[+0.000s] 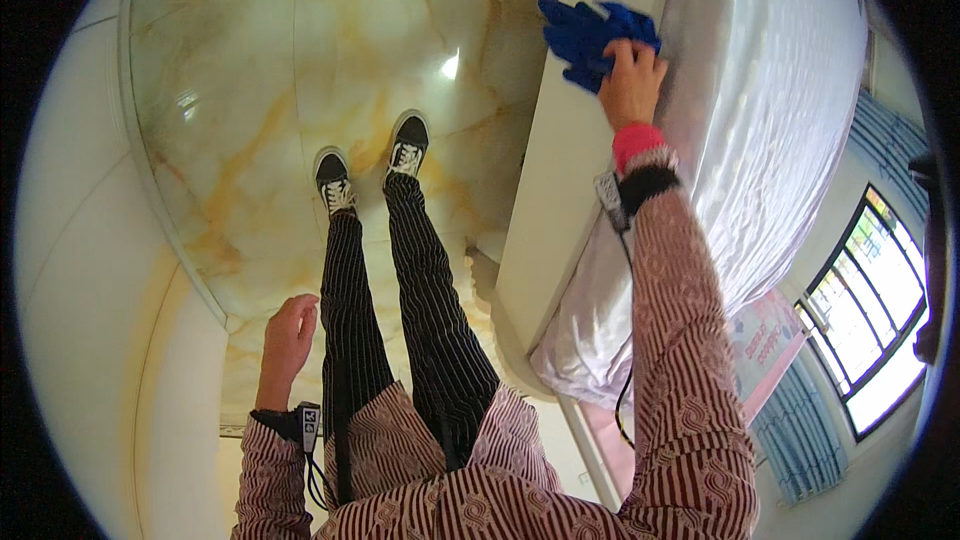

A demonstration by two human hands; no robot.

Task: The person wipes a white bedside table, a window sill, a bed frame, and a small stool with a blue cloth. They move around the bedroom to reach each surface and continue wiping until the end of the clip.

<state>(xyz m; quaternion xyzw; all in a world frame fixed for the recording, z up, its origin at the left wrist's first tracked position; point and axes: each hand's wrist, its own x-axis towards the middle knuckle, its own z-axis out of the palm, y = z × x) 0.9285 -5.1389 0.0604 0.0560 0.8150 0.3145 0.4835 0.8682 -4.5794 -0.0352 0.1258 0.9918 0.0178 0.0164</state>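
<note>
A crumpled blue cloth [581,41] is pressed under the fingers of my right hand [632,86]. It lies over the pale flat side rail of a bed frame [577,127], close to the mattress. White, shiny bedding [765,90] covers the mattress just to the right of that hand. My left hand [289,337] hangs low beside my left leg, its fingers loosely curved and nothing in it. It touches neither the wall nor the bed.
Glossy marble-patterned floor tiles [247,127] run between a white wall [75,240] on the left and the bed. A barred window [866,307] with blue curtains [802,427] is at the far right. Cables hang from devices [611,201] strapped at both wrists.
</note>
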